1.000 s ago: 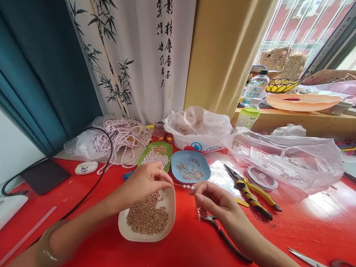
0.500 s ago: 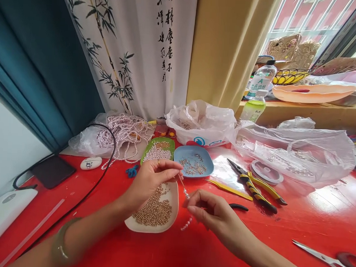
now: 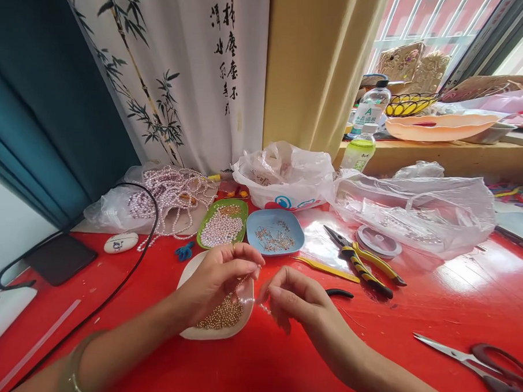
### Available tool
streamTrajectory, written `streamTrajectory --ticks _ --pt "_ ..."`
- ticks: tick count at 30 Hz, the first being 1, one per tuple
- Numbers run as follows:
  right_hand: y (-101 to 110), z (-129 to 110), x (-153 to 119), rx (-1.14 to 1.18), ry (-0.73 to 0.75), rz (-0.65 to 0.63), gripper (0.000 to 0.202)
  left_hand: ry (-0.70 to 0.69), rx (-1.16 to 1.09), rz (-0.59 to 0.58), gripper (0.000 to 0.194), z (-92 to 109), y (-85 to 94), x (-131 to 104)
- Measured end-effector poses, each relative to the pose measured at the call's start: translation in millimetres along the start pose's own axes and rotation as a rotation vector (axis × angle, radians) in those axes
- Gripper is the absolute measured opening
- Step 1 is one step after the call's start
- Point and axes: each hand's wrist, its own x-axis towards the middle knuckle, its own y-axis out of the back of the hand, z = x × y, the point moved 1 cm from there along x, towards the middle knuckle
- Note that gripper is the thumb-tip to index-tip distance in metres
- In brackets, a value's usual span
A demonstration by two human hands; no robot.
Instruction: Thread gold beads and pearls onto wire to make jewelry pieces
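Observation:
My left hand [image 3: 223, 278] pinches one part of a thin beaded strand [image 3: 249, 300] between thumb and fingertips. The strand, with gold and pearly white beads, sags below those fingertips and runs across to my right hand [image 3: 298, 296]. There, thumb and fingers are closed on its other part; the exact grip is partly hidden. Under my left hand lies a cream tray [image 3: 214, 334], partly covered by it, with many small gold beads [image 3: 224, 314]. Just behind are a green tray [image 3: 203, 228] of pale pink and gold beads and a blue tray [image 3: 297, 220] of small metal findings.
Yellow tweezers [image 3: 327, 269], black-and-yellow pliers [image 3: 358, 264] and a clear spool [image 3: 378, 241] lie right of the trays. Open scissors [image 3: 475, 361] rest at far right. Plastic bags [image 3: 284, 174] stand behind. A black cable [image 3: 125, 288] crosses the left side.
The view has shifted slightly right. My right hand has come nearer the left, and the strand, which hung down past my right fingers, now sags sideways between both hands.

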Motion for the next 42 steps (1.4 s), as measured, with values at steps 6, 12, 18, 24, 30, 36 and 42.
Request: streamTrajectory --ticks 6,12,18,24,30,36,42 --pt "-5.0 3.2 0.3 0.094 -0.010 -0.019 0.017 -0.008 0.031 -0.028 0.004 -2.3 -1.8 -2.3" --pt "-4.5 3.4 1.3 0.119 0.026 0.001 0.015 -0.002 0.095 -0.021 0.005 -4.4 -0.3 -3.7" --pt "-4.2 5.5 0.3 0.106 0.021 0.013 0.014 -0.017 0.103 -0.036 0.007 -4.4 -1.0 -1.5" --pt "-4.7 4.5 0.2 0.053 0.025 0.001 0.015 -0.006 0.090 -0.043 0.008 -6.2 0.0 -0.9" --pt "-4.2 6.0 -1.2 0.031 0.025 0.010 0.016 -0.013 0.109 -0.032 0.006 -7.2 1.1 -0.8" --pt "-4.1 5.9 -1.9 0.031 0.020 0.033 0.017 -0.005 0.122 -0.028 0.006 -6.5 -0.7 -1.9" --pt "-3.3 6.6 0.7 0.012 0.016 0.023 0.021 -0.007 0.107 -0.053 0.007 -7.4 -0.4 -1.3"
